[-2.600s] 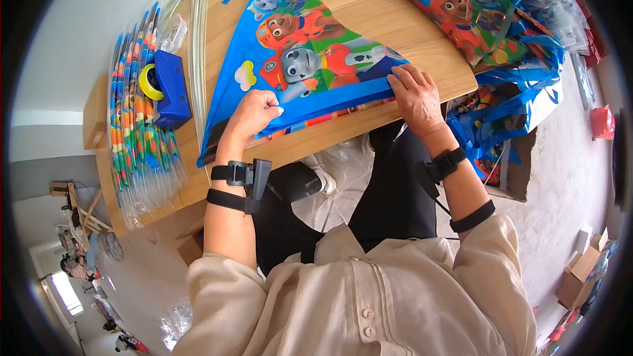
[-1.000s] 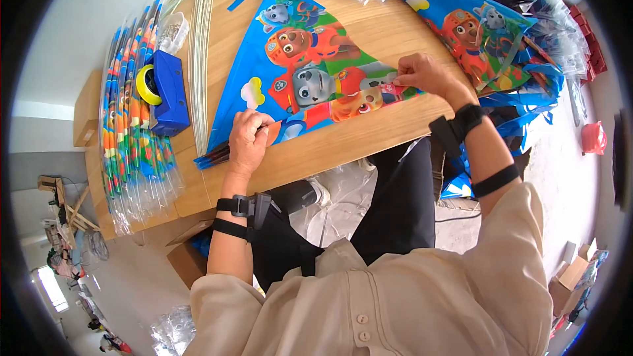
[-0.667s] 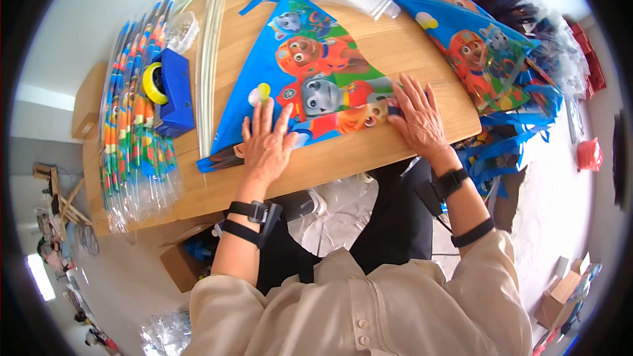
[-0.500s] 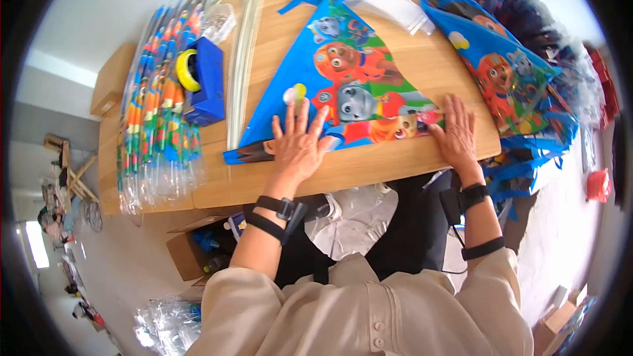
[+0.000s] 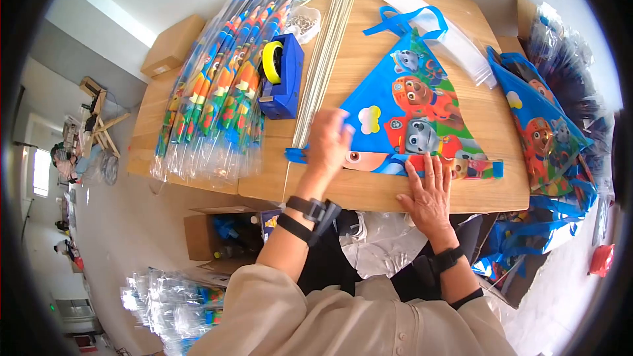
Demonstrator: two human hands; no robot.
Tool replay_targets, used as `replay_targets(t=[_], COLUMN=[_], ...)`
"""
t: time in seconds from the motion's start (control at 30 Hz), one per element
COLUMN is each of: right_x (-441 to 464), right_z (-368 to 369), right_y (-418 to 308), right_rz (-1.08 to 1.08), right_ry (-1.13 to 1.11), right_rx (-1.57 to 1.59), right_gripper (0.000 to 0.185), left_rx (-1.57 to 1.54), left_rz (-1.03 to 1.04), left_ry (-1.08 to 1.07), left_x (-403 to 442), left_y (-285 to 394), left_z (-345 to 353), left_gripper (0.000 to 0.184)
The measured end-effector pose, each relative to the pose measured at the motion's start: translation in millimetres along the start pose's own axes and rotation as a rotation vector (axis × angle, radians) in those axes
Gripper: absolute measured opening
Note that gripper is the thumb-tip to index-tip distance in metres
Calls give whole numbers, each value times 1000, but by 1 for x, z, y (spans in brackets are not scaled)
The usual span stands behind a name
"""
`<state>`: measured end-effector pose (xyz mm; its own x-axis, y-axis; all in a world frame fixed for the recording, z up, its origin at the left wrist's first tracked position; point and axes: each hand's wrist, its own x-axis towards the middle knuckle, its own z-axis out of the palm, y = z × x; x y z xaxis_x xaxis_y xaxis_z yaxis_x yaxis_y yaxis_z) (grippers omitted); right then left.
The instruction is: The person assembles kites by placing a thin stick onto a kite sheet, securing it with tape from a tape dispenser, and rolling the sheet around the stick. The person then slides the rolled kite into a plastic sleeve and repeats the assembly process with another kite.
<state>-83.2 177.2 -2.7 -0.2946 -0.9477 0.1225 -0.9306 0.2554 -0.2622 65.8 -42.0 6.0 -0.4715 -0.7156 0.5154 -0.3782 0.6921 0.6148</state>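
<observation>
A folded kite (image 5: 372, 102) of blue printed plastic with cartoon dogs lies on the wooden table, its blue ribbon (image 5: 428, 20) looped at the top. My right hand (image 5: 428, 198) rests flat with fingers spread on the kite's folded lower edge. Over the left end of that edge is my left hand (image 5: 326, 148), beside a bundle of thin pale rods (image 5: 324, 59). Motion blurs its fingers, so their grip is unclear.
A blue tape dispenser (image 5: 288, 82) with yellow tape stands left of the rods. Further left lie several bagged kites (image 5: 224, 86). White strips (image 5: 455, 46) lie at the back; more kites (image 5: 541, 128) hang at the right edge. An open carton (image 5: 201, 237) sits below.
The view has shifted, so the table sits further right. My left hand has moved off the kite's middle towards its left end and the rods. My right hand has slid left from the right corner.
</observation>
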Motion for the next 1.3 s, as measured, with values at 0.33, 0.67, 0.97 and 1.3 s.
replay_targets(t=[0.33,0.67,0.97,1.3], right_x=[0,-2,-6,-4], right_z=[-1,0,7,15], right_y=[-1,0,3,6], right_rz=[4,16,-1,-28], right_ry=[14,21,64,96], right_rx=[7,6,3,-44], right_gripper=[69,69,69,67], left_rx=[571,689,579,186], left_rz=[-419,-421,258,267], left_ry=[-371,-368,74,-290], left_x=[74,78,67,-43], left_y=[-36,-33,14,0], left_z=[-16,-15,-66,-29], left_gripper=[16,18,10,15])
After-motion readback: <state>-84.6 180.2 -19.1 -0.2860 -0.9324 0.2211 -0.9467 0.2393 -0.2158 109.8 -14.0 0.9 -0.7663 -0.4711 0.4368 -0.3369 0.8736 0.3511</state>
